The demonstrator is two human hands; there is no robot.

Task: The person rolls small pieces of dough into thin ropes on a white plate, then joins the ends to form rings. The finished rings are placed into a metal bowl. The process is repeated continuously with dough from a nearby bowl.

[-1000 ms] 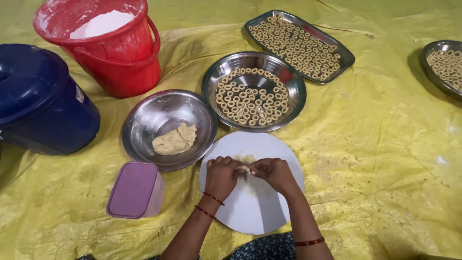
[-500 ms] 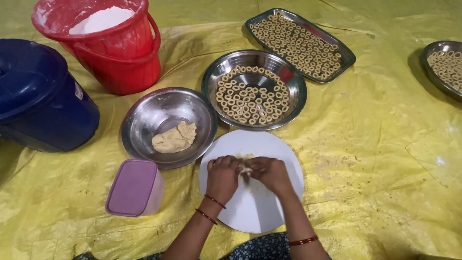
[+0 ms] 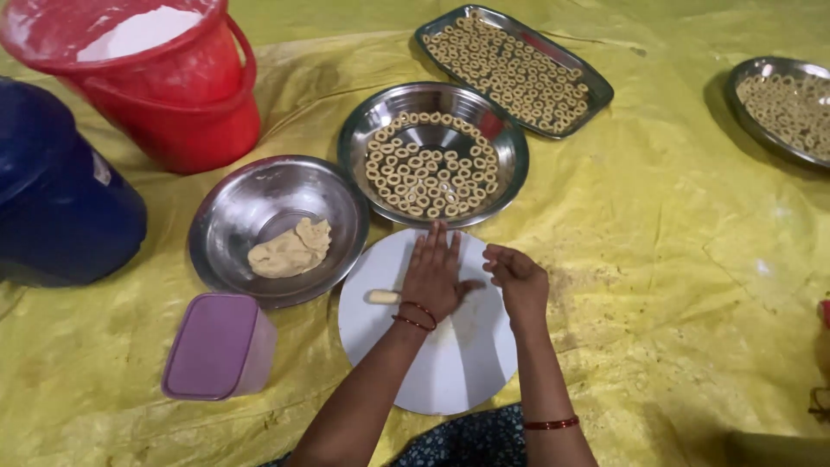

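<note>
While the left hand [image 3: 435, 275] presses flat, fingers extended, rolling dough [image 3: 381, 297] on the plate [image 3: 450, 372], the right hand [image 3: 519, 281] waits alongside, loosely curled, empty.

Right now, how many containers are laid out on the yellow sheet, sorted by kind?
Steel bowls: 2, dough bowl and ring bowl
Steel trays: 2, middle tray and right tray
Buckets: 1, red
Blue tubs: 1
Purple boxes: 1
White plates: 1
Total: 8
</note>
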